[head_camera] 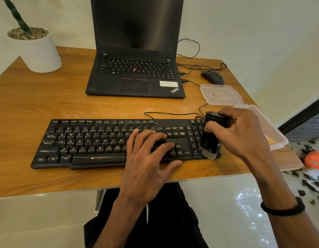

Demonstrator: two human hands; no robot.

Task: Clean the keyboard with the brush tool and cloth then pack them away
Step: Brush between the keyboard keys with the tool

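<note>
Brush on number pad, other hand flat on the keys.

Right hand (233, 131) grips the black brush tool (211, 136) upright, fingers and thumb curled round its body; pale bristles point down and touch the lower right corner of the keyboard (87, 142), at the number pad. Left hand (148, 154) lies spread on the keyboard's right-centre, fingers straight, pressing the keys near the arrow cluster, holding nothing. Keyboard sits along the near edge of the wooden table (38, 108). Clear plastic box (273, 135) at the table's right edge, partly hidden behind the right hand; its clear lid (220, 94) lies just behind it. Laptop (137, 68) open at the back, screen dark; mouse (212, 76) to its right. White plant pot (38, 51) at the back left corner. Cloth: cannot tell where it is.
</note>
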